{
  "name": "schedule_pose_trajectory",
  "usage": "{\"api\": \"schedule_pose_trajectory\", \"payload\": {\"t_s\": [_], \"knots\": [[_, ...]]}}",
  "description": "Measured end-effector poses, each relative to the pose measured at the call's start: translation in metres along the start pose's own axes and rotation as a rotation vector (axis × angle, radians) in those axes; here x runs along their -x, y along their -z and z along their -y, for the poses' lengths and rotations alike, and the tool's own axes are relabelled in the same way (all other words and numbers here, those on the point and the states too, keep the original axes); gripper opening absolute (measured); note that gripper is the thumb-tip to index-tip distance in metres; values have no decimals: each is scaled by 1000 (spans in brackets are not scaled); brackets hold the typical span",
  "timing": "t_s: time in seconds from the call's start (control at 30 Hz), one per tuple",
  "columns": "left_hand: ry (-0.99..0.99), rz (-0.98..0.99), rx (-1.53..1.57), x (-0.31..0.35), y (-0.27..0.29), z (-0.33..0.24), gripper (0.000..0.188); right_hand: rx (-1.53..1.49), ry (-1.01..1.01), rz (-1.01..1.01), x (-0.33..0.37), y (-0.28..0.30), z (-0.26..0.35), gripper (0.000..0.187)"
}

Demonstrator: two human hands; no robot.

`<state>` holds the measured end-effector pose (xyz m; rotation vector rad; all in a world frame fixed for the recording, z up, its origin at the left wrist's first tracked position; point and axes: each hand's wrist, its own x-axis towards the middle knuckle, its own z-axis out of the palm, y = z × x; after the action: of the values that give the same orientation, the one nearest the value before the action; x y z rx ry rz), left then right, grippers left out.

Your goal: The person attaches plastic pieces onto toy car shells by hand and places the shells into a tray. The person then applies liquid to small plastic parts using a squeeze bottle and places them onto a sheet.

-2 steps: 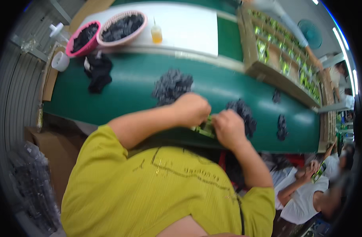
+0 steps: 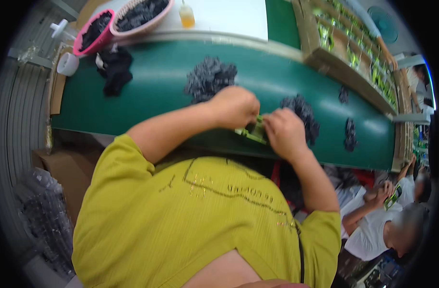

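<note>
At the near edge of the green table, a small bright-green frame-like part [image 2: 254,133] sits between my two hands. My right hand [image 2: 285,130] pinches its right side between thumb and fingers. My left hand [image 2: 234,108] is closed over its upper left, fingertips down, with something small and dark under them that I cannot make out. A heap of dark grey pieces [image 2: 210,77] lies just beyond my left hand. Another dark grey heap [image 2: 303,115] lies right beside my right hand.
Two smaller dark piles [image 2: 351,134] lie farther right. A wooden rack [image 2: 344,62] of green parts stands at the back right. Far left are a pink basket [image 2: 80,48], a black cloth [image 2: 116,72] and a white cup [image 2: 67,64]; a bottle [image 2: 186,17] stands behind. A co-worker [image 2: 368,230] sits at right.
The whole view has shifted, so the table and my hands appear higher in the picture. Both hands stay at the green part, with a little more of it showing between them.
</note>
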<state>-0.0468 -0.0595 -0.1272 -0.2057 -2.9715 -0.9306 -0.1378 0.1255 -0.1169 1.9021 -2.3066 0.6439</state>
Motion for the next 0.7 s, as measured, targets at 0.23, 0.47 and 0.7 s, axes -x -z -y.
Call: {"api": "schedule_pose_trajectory", "payload": {"t_s": [0.23, 0.47, 0.7], "knots": [[-56, -104, -19, -3, -5, -2, 11, 7, -33, -54, 2, -6, -4, 8], [-65, -86, -13, 3, -11, -3, 10, -31, -44, -57, 13, -8, -4, 8], [-165, -25, -199, -7, -7, -12, 13, 124, 24, 127, 9, -4, -9, 5]]}}
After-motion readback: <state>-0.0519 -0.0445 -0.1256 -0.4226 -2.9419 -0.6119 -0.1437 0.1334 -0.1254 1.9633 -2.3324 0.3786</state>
